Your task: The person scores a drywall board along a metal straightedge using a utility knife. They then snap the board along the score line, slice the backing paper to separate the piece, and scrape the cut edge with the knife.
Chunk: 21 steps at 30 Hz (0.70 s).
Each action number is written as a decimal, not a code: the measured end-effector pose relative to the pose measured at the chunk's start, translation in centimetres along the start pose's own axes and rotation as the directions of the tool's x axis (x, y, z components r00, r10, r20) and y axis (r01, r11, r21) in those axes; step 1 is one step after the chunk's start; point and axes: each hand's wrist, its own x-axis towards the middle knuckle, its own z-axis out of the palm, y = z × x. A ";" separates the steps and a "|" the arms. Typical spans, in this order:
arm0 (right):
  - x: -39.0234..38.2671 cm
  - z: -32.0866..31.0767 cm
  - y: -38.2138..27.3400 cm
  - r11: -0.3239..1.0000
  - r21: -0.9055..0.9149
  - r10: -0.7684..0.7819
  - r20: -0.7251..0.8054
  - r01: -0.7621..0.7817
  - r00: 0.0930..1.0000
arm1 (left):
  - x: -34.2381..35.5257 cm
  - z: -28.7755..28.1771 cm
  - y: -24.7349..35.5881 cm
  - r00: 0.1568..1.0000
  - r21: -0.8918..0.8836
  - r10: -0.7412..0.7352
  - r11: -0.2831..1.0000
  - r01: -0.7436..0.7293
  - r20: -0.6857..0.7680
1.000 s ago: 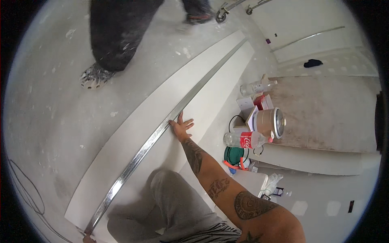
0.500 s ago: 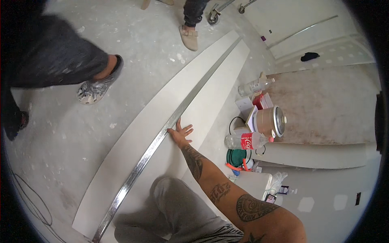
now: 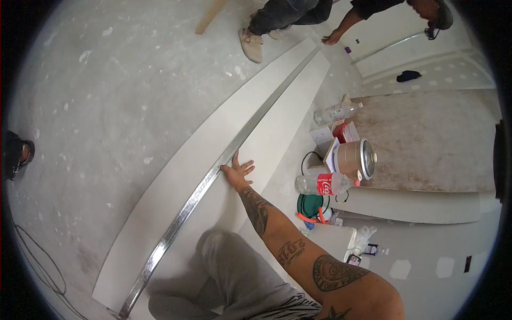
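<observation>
A long white board (image 3: 282, 128) lies across the floor, running from the lower left toward the far right. Along its length rests a shiny metal channel strip (image 3: 194, 205), straight and narrow. My right hand (image 3: 238, 172) presses flat on the board with spread fingers, its thumb and forefinger against the strip's right edge. No object is gripped in it. My left hand is out of view. At the far end of the strip, a co-worker's hand (image 3: 332, 38) reaches down close to the board's tip.
Right of the board stand plastic bottles (image 3: 325, 184), a lidded pot (image 3: 353, 160) and a green bucket (image 3: 310, 206). A brown panel (image 3: 426, 138) leans on the wall. The bending co-worker's clog (image 3: 250, 47) is beside the far end. Cables (image 3: 40, 258) lie at lower left.
The person walking at the left has mostly left the view. At the far end, a co-worker has bent down with an arm stretched to the board's tip. My right hand stays in place.
</observation>
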 end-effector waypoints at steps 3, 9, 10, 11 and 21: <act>-0.1 0.0 -0.2 1.000 -0.002 0.005 0.001 -0.005 1.000 | 0.0 0.1 -0.1 1.000 -0.001 0.000 1.000 0.000 0.000; -0.3 -0.1 -0.4 1.000 -0.019 0.005 0.003 -0.005 1.000 | 0.2 0.1 -0.4 1.000 0.007 0.009 1.000 -0.009 0.005; -0.4 -0.1 -0.4 1.000 -0.015 0.004 0.002 -0.004 1.000 | 0.2 0.1 -0.4 1.000 0.006 0.004 1.000 -0.004 0.000; -0.4 -0.1 -0.4 1.000 -0.016 0.003 0.010 -0.003 1.000 | 0.2 0.2 -0.4 1.000 0.005 0.005 1.000 -0.005 0.002; -0.6 -0.4 -0.3 1.000 -0.024 -0.008 0.028 0.009 1.000 | 0.6 1.0 0.8 0.999 0.021 0.033 0.999 -0.034 0.025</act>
